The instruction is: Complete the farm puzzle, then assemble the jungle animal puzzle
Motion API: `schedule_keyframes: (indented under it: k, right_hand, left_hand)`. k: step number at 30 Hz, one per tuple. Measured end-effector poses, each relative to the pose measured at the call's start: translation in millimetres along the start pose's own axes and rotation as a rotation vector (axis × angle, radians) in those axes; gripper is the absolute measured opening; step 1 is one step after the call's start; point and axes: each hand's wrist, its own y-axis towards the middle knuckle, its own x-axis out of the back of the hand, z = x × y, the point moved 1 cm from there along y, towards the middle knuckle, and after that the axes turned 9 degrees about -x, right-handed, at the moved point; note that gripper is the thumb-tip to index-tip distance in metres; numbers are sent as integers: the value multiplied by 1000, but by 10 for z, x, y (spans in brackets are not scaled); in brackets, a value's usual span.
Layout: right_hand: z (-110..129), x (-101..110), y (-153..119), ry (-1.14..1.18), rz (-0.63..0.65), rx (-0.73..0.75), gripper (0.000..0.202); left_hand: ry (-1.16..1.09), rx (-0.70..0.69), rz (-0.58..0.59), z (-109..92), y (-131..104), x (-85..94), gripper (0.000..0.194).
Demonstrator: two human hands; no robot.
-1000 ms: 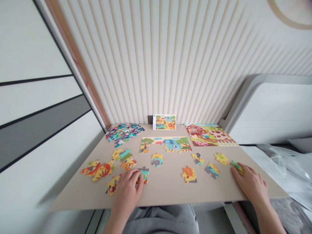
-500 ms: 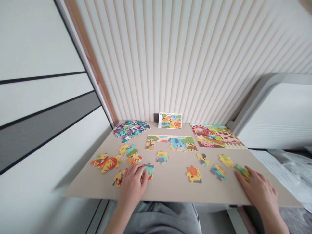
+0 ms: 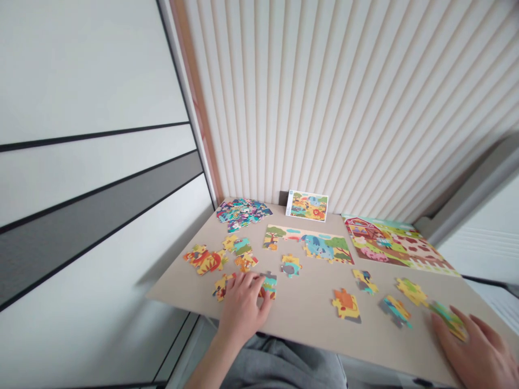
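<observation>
Puzzle pieces point(image 3: 271, 282) lie partly beneath palm-down left hand point(image 3: 244, 305) and right hand point(image 3: 479, 346).

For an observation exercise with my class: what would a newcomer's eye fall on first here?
Probably the partly built puzzle with a blue elephant, in the middle of the table, before a standing picture card. The bright farm picture lies to its right, the heap of purple and teal pieces at the far left. Nearer, the left hand and right hand are at loose pieces.
</observation>
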Motion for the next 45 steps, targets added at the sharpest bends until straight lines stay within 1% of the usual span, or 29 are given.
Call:
schedule_keyframes:
  k: [1,2,3,4,6,8,9,11,13,15,17,19,21,24,27,30,33,37,41,45]
  right_hand:
    - [166,38,-88,-5,-24,-11,82]
    - [377,74,-201,0,-33,22,79]
    - [623,102,-339,13,-18,93,77]
    - [894,119,-497,44,-3,180,73]
    - [1460,106,-847,109,72,393,63]
    - [1983,32,-1190,117,169,594,51]
    - [2206,-17,-1339,114,200,676,46]
    - [2551,-118,-1565,121,241,814,41]
    - [2753,-197,-1684,147,242,892,39]
    - [2826,-249,-1718,171,238,937,38]
    - [2809,-279,-1708,184,223,933,38]
    - [2752,-300,-1691,185,196,884,38]
    - [2699,-317,-1687,177,185,839,38]
    - [2665,-341,-1701,168,193,822,38]
    - [2658,-357,-1708,181,190,825,37]
    - [2647,-371,-1704,192,189,829,36]
    - [2635,-380,-1701,186,195,834,36]
    - [2635,-378,-1700,187,193,836,36]
    - [2630,-389,-1693,199,175,840,36]
    - [2611,-420,-1692,196,174,845,36]
  left_hand:
    - [-10,4,7,-4,3,4,19]
    - [-16,5,11,-4,6,6,19]
    - [-21,5,13,-2,10,7,19]
    - [-24,4,17,1,13,6,20]
    - [-25,7,22,7,20,4,20]
    - [-22,11,29,5,21,-4,19]
    - [-18,13,29,1,19,-11,20]
    - [-10,11,12,-8,7,-30,23]
    - [-2,6,-28,3,-7,-45,29]
    - [9,4,-73,65,-3,-36,34]
    - [35,10,-84,197,37,8,33]
    - [76,29,-54,399,121,76,31]
    - [113,73,-5,642,237,143,30]
    - [122,100,51,973,408,199,36]
    - [100,67,118,1164,513,198,44]
    - [80,42,175,1230,557,171,46]
    - [74,53,198,1249,579,140,44]
    - [61,66,203,1260,595,117,45]
    - [38,45,204,1267,618,115,48]
    - [28,14,197,1270,658,130,42]
